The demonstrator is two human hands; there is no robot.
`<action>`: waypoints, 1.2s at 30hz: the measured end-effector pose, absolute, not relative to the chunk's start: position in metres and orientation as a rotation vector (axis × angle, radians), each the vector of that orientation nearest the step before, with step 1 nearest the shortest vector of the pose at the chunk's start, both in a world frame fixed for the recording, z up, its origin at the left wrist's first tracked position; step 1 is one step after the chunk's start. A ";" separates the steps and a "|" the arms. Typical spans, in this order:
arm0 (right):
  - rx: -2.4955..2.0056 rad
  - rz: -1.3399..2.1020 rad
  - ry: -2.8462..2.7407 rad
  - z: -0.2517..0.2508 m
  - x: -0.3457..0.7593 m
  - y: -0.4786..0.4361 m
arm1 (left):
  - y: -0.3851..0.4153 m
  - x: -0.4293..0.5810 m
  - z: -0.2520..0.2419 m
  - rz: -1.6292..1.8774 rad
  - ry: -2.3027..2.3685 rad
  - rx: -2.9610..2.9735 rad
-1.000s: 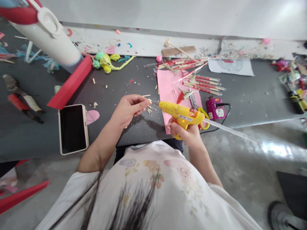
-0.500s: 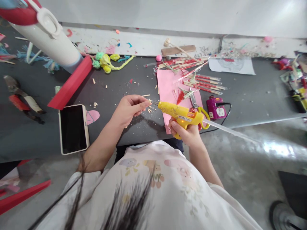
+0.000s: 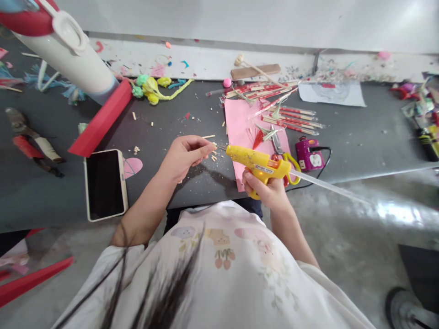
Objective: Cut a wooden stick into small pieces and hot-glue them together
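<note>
My right hand is wrapped round the handle of a yellow hot glue gun, whose nozzle points left. A long clear glue stick sticks out of its back end. Thumb and fingertips of my left hand are pinched together on a small thin piece right by the nozzle tip. That piece is too small to name, and the fingers hide most of it. Below the glue gun lies a pink sheet, with scissors with yellow handles partly behind the gun. Small cut stick bits lie under my left fingertips.
A phone and pliers lie at left, near a red bar and a white bottle. Red-and-cream sticks lie behind the gun. A purple box with a black cord stands at right.
Both hands and the glue gun stay almost exactly where they were. Only the strands of hair in the foreground have shifted.
</note>
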State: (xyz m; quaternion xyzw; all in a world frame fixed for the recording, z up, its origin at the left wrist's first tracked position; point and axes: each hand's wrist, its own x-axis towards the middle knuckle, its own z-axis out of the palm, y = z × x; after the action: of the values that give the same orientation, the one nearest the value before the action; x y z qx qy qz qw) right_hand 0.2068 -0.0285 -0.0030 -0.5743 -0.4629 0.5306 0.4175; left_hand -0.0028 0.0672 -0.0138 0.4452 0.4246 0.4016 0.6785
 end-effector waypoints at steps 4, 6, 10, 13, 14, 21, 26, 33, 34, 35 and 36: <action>-1.433 1.319 -1.174 -0.004 0.208 -0.029 | 0.067 -0.003 -0.014 0.908 0.943 1.015; -1.428 1.321 -1.174 -0.003 0.208 -0.029 | 0.067 -0.003 -0.014 0.913 0.937 1.015; -1.420 1.341 -1.151 -0.003 0.206 -0.028 | 0.066 -0.003 -0.014 0.910 0.939 1.005; -1.402 1.348 -1.136 -0.002 0.205 -0.028 | 0.066 -0.003 -0.012 0.918 0.929 0.988; -1.397 1.348 -1.139 -0.002 0.205 -0.028 | 0.067 -0.003 -0.012 0.921 0.924 0.980; -1.389 1.350 -1.140 0.000 0.205 -0.029 | 0.067 -0.003 -0.011 0.914 0.934 0.963; -1.374 1.354 -1.163 0.000 0.205 -0.028 | 0.067 -0.003 -0.012 0.912 0.932 0.979; -1.384 1.348 -1.171 -0.003 0.206 -0.030 | 0.067 -0.004 -0.013 0.898 0.942 1.002; -1.386 1.348 -1.175 -0.003 0.206 -0.030 | 0.067 -0.004 -0.013 0.898 0.945 1.002; -1.386 1.348 -1.174 -0.003 0.206 -0.030 | 0.067 -0.004 -0.013 0.899 0.948 1.000; -1.387 1.348 -1.168 -0.002 0.206 -0.030 | 0.068 -0.004 -0.014 0.902 0.949 0.996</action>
State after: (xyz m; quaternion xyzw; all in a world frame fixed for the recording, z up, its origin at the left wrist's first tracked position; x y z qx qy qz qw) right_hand 0.2064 -0.0296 -0.0023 -0.5551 -0.4675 0.5396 0.4268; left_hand -0.0037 0.0675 -0.0136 0.4439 0.4230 0.4019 0.6801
